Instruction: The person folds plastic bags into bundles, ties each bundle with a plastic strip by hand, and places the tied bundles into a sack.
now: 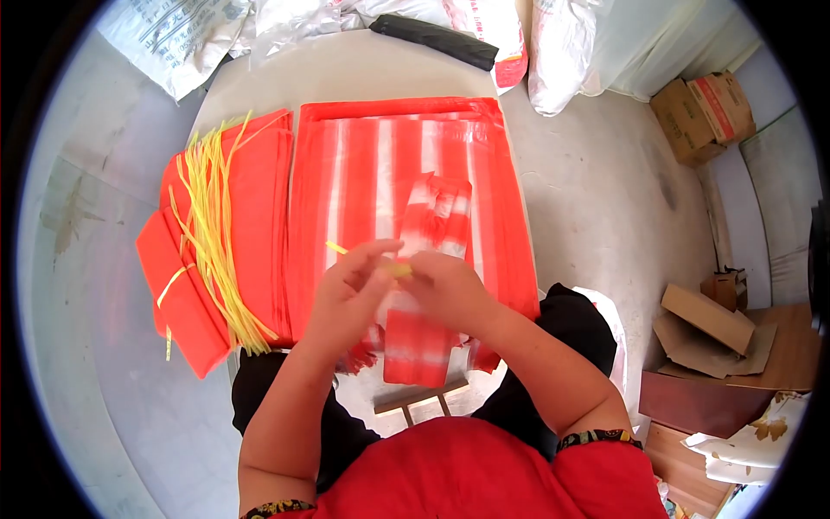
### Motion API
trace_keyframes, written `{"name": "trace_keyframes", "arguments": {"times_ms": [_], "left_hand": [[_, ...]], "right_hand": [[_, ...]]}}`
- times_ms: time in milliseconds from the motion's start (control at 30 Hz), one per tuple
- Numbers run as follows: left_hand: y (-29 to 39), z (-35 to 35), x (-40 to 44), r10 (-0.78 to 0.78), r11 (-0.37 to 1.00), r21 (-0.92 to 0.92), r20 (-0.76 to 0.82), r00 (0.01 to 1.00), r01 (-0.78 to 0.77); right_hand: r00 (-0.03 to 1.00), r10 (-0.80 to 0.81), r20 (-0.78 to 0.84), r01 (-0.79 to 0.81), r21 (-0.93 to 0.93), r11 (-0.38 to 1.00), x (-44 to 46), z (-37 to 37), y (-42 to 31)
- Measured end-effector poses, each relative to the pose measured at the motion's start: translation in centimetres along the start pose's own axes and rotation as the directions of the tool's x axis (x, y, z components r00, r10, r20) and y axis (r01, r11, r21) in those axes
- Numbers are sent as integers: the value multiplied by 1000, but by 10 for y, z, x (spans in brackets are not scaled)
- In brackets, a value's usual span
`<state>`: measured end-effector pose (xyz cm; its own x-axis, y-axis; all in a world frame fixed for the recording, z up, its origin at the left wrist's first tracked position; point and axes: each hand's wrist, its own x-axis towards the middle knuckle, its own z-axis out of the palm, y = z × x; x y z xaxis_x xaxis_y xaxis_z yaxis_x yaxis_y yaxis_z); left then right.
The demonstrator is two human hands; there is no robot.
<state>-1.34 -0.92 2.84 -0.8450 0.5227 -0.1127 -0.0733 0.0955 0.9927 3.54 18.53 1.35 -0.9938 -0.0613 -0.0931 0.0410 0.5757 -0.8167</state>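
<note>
Pinching a yellow tie strip (400, 271) between the fingertips of both hands, with left hand (350, 290) and right hand (451, 290) nearly meeting over the middle of a folded red-and-white striped plastic bundle (417, 350). Gripping the strip with both, by the look of it, but too blurred to place each finger; cannot tell whether looped round the bundle or only lying across. Resting, that bundle, lengthwise on a broad stack of striped plastic sheets (346, 186), with its near end past the front edge.

Could lose the strip by easing off with either hand, being thin and possibly slippery. Might snap it by pulling too hard. Could also drag the bundle toward the lap, given the overhang, or skew the sheets by leaning on them. At the left, see loose yellow strips (212, 233) across a red stack (264, 199); could scatter if brushed by the left forearm.

For containers, see an open cardboard box (705, 320) at the right; cannot make out any contents. Farther back, find a brown carton (681, 119), and beyond the table (294, 69), a printed white sack (177, 39), both hiding whatever is inside.
</note>
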Motion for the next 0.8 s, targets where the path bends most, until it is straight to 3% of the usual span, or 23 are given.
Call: {"name": "trace_keyframes", "arguments": {"times_ms": [67, 167, 300, 400, 433, 500, 600, 667, 800], "left_hand": [[1, 12, 3, 48, 936, -340, -132, 990, -90], [-15, 17, 10, 182, 958, 235, -47, 982, -166], [-17, 18, 12, 196, 851, 495, 14, 981, -177], [-19, 19, 16, 225, 824, 538, -24, 974, -177], [-20, 20, 18, 226, 826, 537, -31, 974, -175], [-20, 22, 20, 260, 790, 573, 7, 966, -217], [-18, 24, 20, 319, 658, 680, 137, 938, -323], [-11, 25, 18, 310, 555, 748, 220, 925, -364], [-14, 26, 17, 325, 731, 587, 149, 934, -348]], "right_hand": [[999, -35, -40, 43, 207, 977, 1, 7, 15], [1000, -1, -8, 4, 370, 929, -1, 1, 17], [999, 48, 3, -45, 403, 914, -7, -9, 14], [990, -31, -137, 53, 155, 986, -14, -7, 24], [960, -216, -178, 212, -44, 976, -12, -9, 31], [815, -560, -148, 455, -435, 777, -9, -14, 41], [753, -637, -164, 480, -525, 703, -13, -17, 34], [854, -504, -130, 387, -488, 782, -15, -20, 32], [940, -328, -91, 298, -248, 922, -14, -23, 31]]}}
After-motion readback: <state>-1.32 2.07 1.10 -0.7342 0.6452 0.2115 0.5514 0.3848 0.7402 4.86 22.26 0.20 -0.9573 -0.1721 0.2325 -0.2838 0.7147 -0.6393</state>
